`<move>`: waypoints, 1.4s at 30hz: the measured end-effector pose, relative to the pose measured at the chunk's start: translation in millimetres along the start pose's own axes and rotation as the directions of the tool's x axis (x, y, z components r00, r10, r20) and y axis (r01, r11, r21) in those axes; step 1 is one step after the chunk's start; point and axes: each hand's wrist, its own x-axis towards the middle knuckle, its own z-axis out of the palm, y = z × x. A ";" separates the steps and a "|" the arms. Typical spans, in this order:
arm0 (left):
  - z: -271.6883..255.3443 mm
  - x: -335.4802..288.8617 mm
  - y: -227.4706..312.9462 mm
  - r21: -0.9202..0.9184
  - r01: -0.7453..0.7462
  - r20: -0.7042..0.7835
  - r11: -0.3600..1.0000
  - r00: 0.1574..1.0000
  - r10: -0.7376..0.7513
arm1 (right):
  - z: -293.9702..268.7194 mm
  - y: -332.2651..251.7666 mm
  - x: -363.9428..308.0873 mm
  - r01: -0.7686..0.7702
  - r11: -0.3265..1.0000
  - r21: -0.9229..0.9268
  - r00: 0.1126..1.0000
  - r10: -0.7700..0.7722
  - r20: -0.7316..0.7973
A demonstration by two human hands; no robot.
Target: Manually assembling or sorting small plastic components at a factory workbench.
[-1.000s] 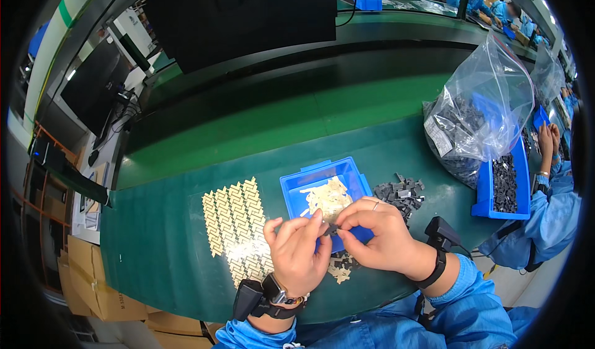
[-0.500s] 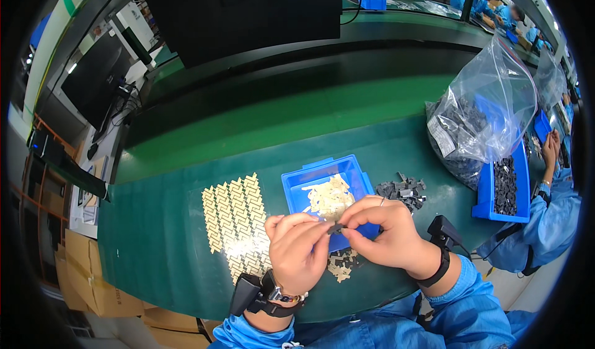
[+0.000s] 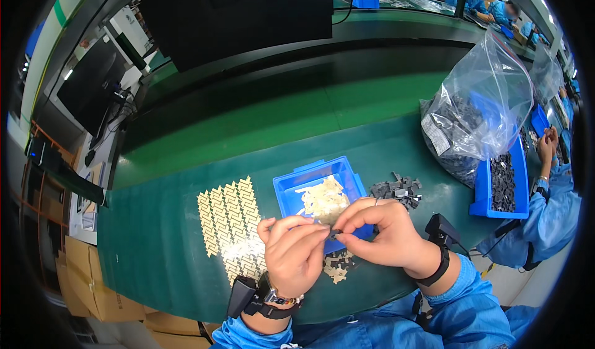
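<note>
Fingertip to fingertip, my left hand [image 3: 292, 253] and my right hand [image 3: 385, 232] pinch a small dark plastic piece [image 3: 334, 232] between them. Its finer shape is too small to make out. Just beyond the hands sits a blue bin [image 3: 290, 182] with a heap of cream-coloured flat pieces [image 3: 325, 195] inside. Left of my left hand lies a sheet of cream pieces [image 3: 228, 222] set in slanting rows. Beneath the hands, a small mixed pile [image 3: 337, 267] of cream and dark pieces rests on the table, partly hidden.
A loose pile of dark pieces [image 3: 396, 190] lies right of the bin. Farther right stand a large clear bag [image 3: 474, 126] of dark parts and a blue tray [image 3: 503, 185] of black parts. A dark monitor [image 3: 235, 17] hangs at the back. A co-worker's arm [image 3: 545, 157] shows at far right.
The whole view has shifted slightly, with table things a little farther left. My hands stay together on the dark piece, fingers a bit closer around it.
</note>
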 end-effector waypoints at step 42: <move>-3.5 -2.7 0.4 -0.132 -0.159 -0.051 0.978 0.987 0.154 | 3.9 -2.5 -3.4 0.116 0.993 -0.014 0.993 -0.116 0.031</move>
